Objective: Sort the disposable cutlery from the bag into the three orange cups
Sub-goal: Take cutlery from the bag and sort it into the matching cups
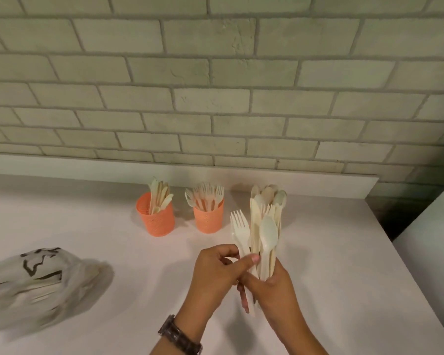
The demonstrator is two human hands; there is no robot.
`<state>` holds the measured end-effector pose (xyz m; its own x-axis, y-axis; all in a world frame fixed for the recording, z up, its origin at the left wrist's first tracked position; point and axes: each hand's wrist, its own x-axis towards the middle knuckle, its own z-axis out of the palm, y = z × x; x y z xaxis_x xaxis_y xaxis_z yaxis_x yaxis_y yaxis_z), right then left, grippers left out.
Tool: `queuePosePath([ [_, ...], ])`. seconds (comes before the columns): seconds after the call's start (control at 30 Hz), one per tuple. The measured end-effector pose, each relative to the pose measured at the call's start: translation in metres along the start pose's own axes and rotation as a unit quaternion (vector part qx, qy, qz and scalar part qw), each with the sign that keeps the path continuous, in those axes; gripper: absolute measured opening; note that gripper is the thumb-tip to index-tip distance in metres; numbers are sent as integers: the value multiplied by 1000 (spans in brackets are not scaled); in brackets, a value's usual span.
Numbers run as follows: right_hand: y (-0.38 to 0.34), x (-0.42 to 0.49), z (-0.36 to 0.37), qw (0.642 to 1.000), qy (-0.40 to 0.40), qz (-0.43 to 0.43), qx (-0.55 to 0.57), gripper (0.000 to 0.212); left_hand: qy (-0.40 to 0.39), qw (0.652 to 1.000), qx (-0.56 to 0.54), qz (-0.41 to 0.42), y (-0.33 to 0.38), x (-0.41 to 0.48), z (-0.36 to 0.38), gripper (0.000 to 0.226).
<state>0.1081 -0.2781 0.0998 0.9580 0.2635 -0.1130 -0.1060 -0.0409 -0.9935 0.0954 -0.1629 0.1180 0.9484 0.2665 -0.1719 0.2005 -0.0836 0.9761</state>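
Near the counter's (108,242) right edge, right hand (271,290) grips a cutlery bundle (265,226), left hand (217,274) pinches a fork (240,230); bag (23,285) left, orange cups (156,221) behind

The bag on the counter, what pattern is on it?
Whitish bag with dark, angular line markings; the head view shows it best.

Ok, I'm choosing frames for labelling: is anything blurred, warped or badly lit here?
Head view: the bag at left is smeared with blur; head view: the brick wall has mortar lines bowed by the wide lens; head view: dim warm light, soft shadows, yet the held cutlery reads clearly.
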Motion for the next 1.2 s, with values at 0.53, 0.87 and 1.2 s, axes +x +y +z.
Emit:
queuePosePath([
  [0.53, 21, 9, -23, 991, 89, 61, 84, 23, 123, 985, -110, 46, 22, 94, -56, 19],
  [0.87, 22, 17, -27, 989, 71, 73, 104, 20, 208, 967, 145, 13, -7, 168, -40, 29],
  [1.2, 10, 16, -23, 981, 12, 81, 177, 20, 99, 988, 48, 107, 7, 66, -13, 12],
])
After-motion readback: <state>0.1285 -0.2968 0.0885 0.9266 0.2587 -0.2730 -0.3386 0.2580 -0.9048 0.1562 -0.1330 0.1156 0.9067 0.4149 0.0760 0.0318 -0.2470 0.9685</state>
